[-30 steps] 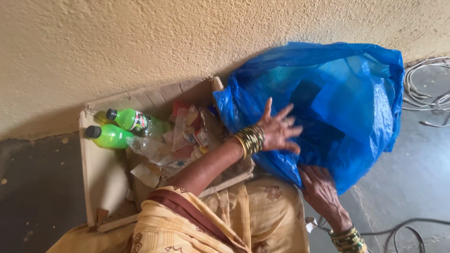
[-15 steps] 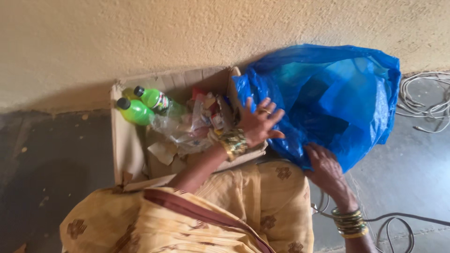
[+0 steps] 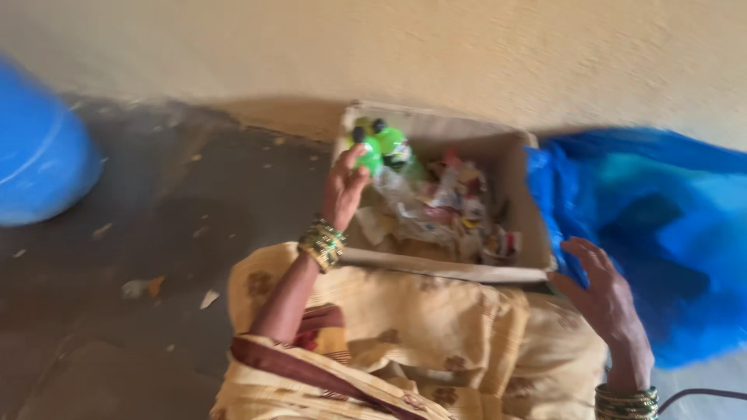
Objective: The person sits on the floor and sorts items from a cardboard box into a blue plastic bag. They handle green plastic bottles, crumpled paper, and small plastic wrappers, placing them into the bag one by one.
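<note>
My left hand [image 3: 345, 190], with bangles at the wrist, reaches into the left end of a cardboard box [image 3: 443, 268] and closes its fingers on the nearer of two green plastic bottles [image 3: 373, 158]. The second green bottle [image 3: 393, 141] lies just beyond it. The box also holds crumpled wrappers and clear plastic [image 3: 440, 204]. My right hand [image 3: 603, 292] is spread, fingers apart, at the lower left edge of a big blue plastic bag [image 3: 661, 233] that sits to the right of the box. The view is motion-blurred.
A textured beige wall [image 3: 467, 54] runs behind the box and bag. A blue rounded container [image 3: 35, 159] stands at the far left on the dark floor, with small scraps [image 3: 144, 288] scattered there. A cable [image 3: 704, 393] lies at the bottom right. My yellow patterned cloth fills the foreground.
My left hand left the blue bag and swung left across the box to the green bottles. The view panned left, bringing the blue container in. My right hand's fingers opened at the bag's edge.
</note>
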